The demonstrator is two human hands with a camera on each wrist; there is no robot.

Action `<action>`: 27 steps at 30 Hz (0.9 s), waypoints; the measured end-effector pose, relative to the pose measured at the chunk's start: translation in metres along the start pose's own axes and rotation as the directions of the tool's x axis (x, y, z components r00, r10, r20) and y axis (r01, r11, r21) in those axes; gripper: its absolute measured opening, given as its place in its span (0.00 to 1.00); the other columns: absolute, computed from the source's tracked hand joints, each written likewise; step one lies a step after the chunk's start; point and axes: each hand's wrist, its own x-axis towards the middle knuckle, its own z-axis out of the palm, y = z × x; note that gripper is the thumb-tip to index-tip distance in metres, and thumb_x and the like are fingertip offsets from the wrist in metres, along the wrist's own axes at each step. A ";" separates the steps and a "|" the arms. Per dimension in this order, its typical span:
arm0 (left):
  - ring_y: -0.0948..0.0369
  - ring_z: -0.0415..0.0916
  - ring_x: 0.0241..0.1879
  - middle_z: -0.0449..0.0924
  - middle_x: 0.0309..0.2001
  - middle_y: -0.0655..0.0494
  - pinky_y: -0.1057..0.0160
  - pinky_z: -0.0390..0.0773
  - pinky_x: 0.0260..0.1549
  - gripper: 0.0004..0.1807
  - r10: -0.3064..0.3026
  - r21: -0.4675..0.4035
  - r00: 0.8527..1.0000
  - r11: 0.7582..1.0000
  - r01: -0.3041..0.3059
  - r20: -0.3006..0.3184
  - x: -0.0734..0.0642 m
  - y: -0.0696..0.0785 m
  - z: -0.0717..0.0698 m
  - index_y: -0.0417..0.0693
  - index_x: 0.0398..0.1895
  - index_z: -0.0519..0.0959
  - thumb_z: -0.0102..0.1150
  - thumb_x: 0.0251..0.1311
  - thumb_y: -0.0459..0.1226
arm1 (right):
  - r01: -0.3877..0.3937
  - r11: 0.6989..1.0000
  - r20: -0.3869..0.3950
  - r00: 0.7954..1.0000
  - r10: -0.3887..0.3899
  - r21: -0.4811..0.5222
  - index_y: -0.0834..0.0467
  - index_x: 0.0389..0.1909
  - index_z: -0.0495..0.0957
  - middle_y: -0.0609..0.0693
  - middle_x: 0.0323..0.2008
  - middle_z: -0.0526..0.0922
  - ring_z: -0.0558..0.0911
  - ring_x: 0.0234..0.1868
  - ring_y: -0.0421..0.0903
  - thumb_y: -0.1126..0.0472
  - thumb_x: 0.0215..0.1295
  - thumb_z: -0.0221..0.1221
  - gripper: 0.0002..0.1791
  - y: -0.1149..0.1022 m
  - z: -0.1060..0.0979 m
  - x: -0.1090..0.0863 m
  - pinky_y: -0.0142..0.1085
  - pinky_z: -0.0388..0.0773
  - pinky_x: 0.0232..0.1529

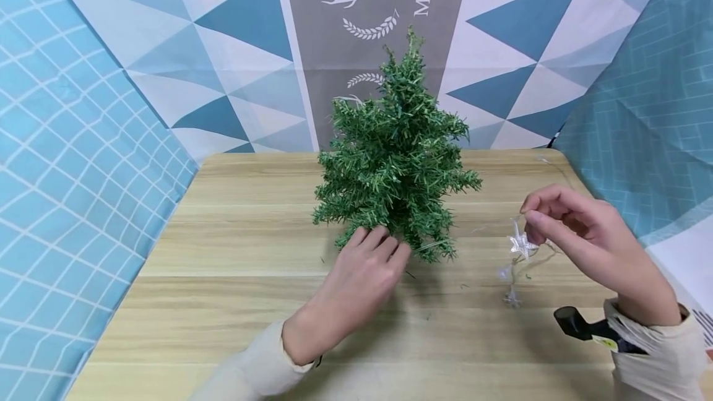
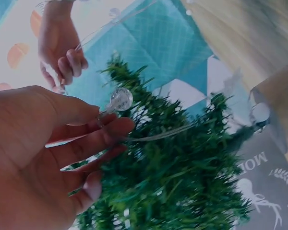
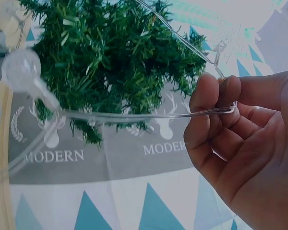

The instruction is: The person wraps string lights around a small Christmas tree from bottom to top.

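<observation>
A small green artificial Christmas tree [image 1: 398, 159] stands on the wooden table. At its lower front branches my left hand [image 1: 364, 277] pinches the clear wire of a string of lights; in the left wrist view a round clear bulb [image 2: 121, 99] sits by the thumb tip, and the wire [image 2: 158, 136] runs across the branches. Right of the tree my right hand [image 1: 590, 240] pinches another stretch of the string, from which clear star-shaped lights [image 1: 520, 245] hang. The right wrist view has the wire [image 3: 149, 116] passing through those fingers, with another bulb [image 3: 21, 72] at the left.
Light wood planks form the table [image 1: 223, 302], with small dark needles scattered near the tree. Behind it hangs a patterned cloth [image 1: 239, 30] with grey, white and blue shapes. Blue cloths enclose both sides. A black camera mount [image 1: 574, 323] sticks out from the right wrist.
</observation>
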 end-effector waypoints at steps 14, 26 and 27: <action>0.56 0.79 0.30 0.84 0.38 0.53 0.57 0.71 0.35 0.18 -0.048 0.005 0.999 0.999 0.048 -0.021 0.002 -0.004 0.022 0.46 0.50 0.80 0.58 0.55 0.29 | -0.081 0.950 -0.250 0.968 0.003 -0.302 0.64 0.41 0.80 0.45 0.22 0.75 0.72 0.23 0.32 0.73 0.65 0.61 0.06 0.023 0.001 0.010 0.24 0.66 0.29; 0.54 0.78 0.30 0.85 0.41 0.51 0.56 0.69 0.35 0.23 -0.051 0.046 0.999 0.998 0.050 0.002 0.002 -0.008 0.031 0.46 0.55 0.79 0.62 0.52 0.33 | -0.147 0.899 -0.272 0.962 0.032 -0.413 0.61 0.50 0.79 0.45 0.23 0.74 0.69 0.25 0.30 0.71 0.62 0.66 0.16 0.043 0.005 0.014 0.25 0.61 0.27; 0.55 0.78 0.30 0.85 0.41 0.51 0.56 0.69 0.35 0.24 -0.053 0.049 0.999 0.997 0.053 0.003 0.002 -0.008 0.031 0.46 0.55 0.79 0.62 0.51 0.32 | -0.154 0.895 -0.260 0.965 0.045 -0.418 0.61 0.54 0.78 0.45 0.23 0.74 0.69 0.26 0.30 0.71 0.62 0.66 0.19 0.045 0.005 0.015 0.25 0.61 0.27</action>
